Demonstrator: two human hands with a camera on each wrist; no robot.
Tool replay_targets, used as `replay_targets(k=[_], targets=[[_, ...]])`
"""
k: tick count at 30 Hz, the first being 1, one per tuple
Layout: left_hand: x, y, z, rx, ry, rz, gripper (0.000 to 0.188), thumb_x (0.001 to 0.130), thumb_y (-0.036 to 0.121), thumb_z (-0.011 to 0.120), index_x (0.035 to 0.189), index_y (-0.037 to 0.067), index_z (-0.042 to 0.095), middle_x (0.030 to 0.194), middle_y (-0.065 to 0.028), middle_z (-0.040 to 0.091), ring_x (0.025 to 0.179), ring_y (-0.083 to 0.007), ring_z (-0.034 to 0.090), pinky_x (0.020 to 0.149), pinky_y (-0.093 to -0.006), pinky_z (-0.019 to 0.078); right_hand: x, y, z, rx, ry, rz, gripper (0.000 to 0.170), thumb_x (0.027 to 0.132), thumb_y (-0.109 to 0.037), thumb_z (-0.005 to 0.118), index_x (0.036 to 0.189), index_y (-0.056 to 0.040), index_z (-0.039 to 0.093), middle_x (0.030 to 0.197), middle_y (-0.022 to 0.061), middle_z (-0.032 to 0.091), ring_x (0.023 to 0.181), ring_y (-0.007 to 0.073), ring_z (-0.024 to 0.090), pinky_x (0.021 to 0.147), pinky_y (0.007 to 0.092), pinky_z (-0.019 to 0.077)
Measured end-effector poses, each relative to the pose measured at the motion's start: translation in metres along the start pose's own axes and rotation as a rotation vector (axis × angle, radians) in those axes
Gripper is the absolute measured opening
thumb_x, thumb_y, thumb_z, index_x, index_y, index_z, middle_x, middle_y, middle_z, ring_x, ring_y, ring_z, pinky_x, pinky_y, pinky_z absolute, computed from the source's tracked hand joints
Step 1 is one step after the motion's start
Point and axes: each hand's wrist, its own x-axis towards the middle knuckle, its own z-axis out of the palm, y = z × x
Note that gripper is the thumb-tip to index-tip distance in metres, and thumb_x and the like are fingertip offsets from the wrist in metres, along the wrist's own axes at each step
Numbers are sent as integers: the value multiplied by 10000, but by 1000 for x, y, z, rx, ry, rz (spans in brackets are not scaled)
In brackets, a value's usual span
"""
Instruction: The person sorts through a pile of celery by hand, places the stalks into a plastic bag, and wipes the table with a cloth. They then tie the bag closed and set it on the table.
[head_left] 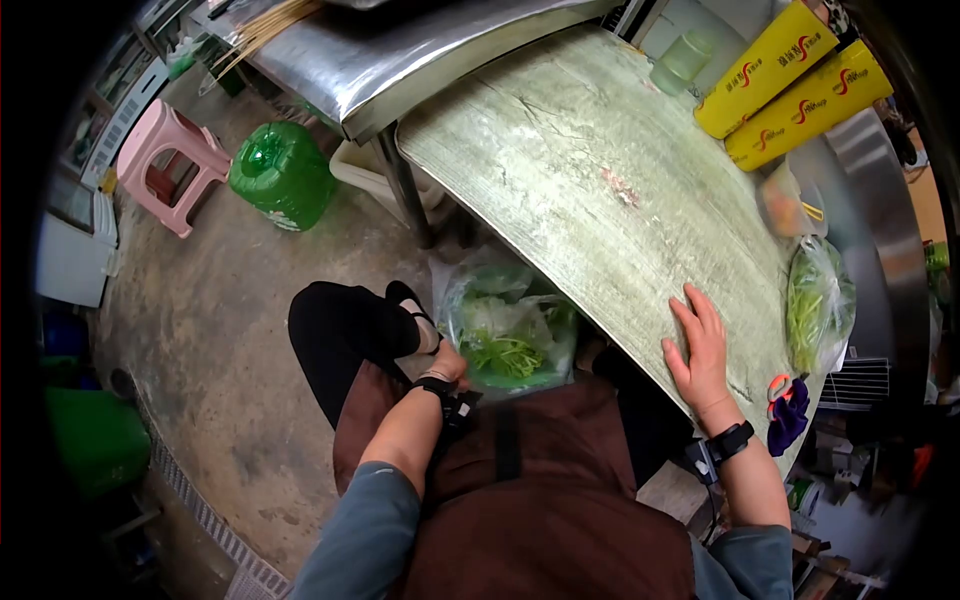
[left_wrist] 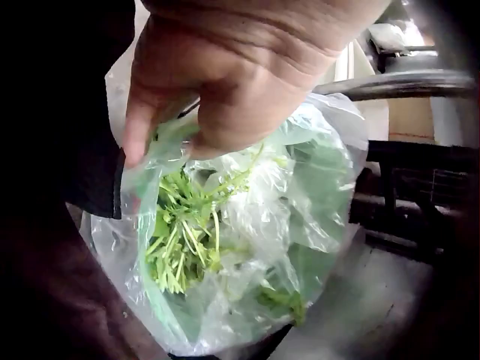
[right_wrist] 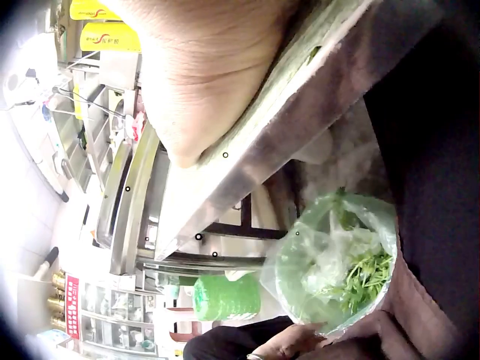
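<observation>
Low beside my lap is a clear greenish plastic bag (head_left: 555, 350), its mouth open, with leafy green stems (head_left: 505, 355) and crumpled clear plastic inside. My left hand (head_left: 452, 362) holds the bag's rim; in the left wrist view the thumb and fingers of that hand (left_wrist: 240, 82) pinch the film above the stems (left_wrist: 180, 255). My right hand (head_left: 703, 355) rests on the pale tabletop (head_left: 560, 150) near its edge, fingers extended and nothing in it. The right wrist view shows the heel of this hand (right_wrist: 210, 82) against the board.
Right of my right hand lie a tied bag of greens (head_left: 805, 310) and a purple item (head_left: 788, 420) with an orange loop. Yellow boxes (head_left: 770, 70) and a clear tub (head_left: 790, 200) stand farther back. A green bottle (head_left: 285, 175) and pink stool (head_left: 165, 150) are on the floor.
</observation>
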Motion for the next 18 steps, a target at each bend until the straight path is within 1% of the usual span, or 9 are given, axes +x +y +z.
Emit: replay_targets(k=[1, 2, 4, 7, 10, 11, 14, 15, 18], targets=[[10, -5, 5, 240, 106, 33, 657, 827, 42, 633, 1415, 105, 345, 1377, -180, 475, 1159, -475, 527, 929, -488, 511, 1, 0, 0, -6, 0, 3, 512, 831, -234, 639, 1304, -58, 551, 1456, 187, 434, 1326, 394, 415, 1084, 471, 334], [-10, 7, -1, 210, 274, 17, 664, 810, 64, 652, 1404, 104, 357, 1368, -190, 479, 1156, -470, 528, 958, -478, 481, 0, -2, -1, -12, -4, 7, 512, 829, -230, 641, 1303, -57, 551, 1455, 188, 434, 1326, 394, 415, 1084, 471, 334], [-78, 60, -37, 142, 616, -18, 681, 775, 107, 692, 1382, 102, 382, 1351, -209, 489, 1150, -460, 530, 1017, -458, 421, 1, -2, -1, -14, -11, 7, 511, 828, -225, 641, 1302, -55, 551, 1453, 190, 434, 1325, 395, 415, 1084, 473, 334], [-76, 71, -49, 207, 976, 443, 576, 770, 79, 689, 1304, 48, 474, 1195, -231, 561, 1057, -425, 577, 895, -436, 504, 2, -1, 0, -1, -21, 10, 510, 828, -224, 639, 1299, -51, 551, 1451, 195, 432, 1324, 398, 413, 1084, 479, 331], [-62, 91, -55, 142, 468, 729, 329, 761, 22, 613, 1087, 31, 578, 1159, -203, 591, 1042, -378, 593, 895, -463, 488, 4, 0, -3, 9, -35, 18, 514, 824, -236, 640, 1295, -48, 553, 1450, 196, 430, 1324, 402, 411, 1084, 488, 328], [-51, 95, -43, 165, 415, 841, 208, 791, 2, 567, 994, 4, 615, 1102, -200, 614, 996, -387, 607, 845, -472, 506, 5, 0, -3, 12, -41, 23, 517, 823, -244, 642, 1293, -49, 555, 1451, 196, 429, 1324, 403, 410, 1083, 491, 327], [-6, 93, -9, 447, 240, 786, 257, 818, 38, 552, 1069, 3, 596, 1129, -221, 613, 1008, -394, 614, 842, -471, 517, 7, 3, -3, 24, -54, 25, 526, 817, -267, 646, 1290, -54, 558, 1452, 194, 430, 1322, 403, 412, 1080, 495, 326], [9, 85, 3, 462, 285, 830, 297, 844, 62, 534, 1133, 2, 566, 1155, -224, 616, 1013, -393, 627, 832, -459, 533, 7, 4, -2, 26, -54, 27, 530, 815, -274, 647, 1290, -57, 560, 1452, 193, 431, 1322, 402, 414, 1079, 495, 326], [-11, 89, 1, 534, 163, 495, 341, 858, 76, 526, 1192, 11, 527, 1161, -222, 624, 1016, -382, 640, 838, -451, 539, 7, 6, -3, 23, -67, 38, 531, 816, -282, 647, 1293, -66, 562, 1452, 189, 434, 1319, 401, 418, 1074, 497, 329]])
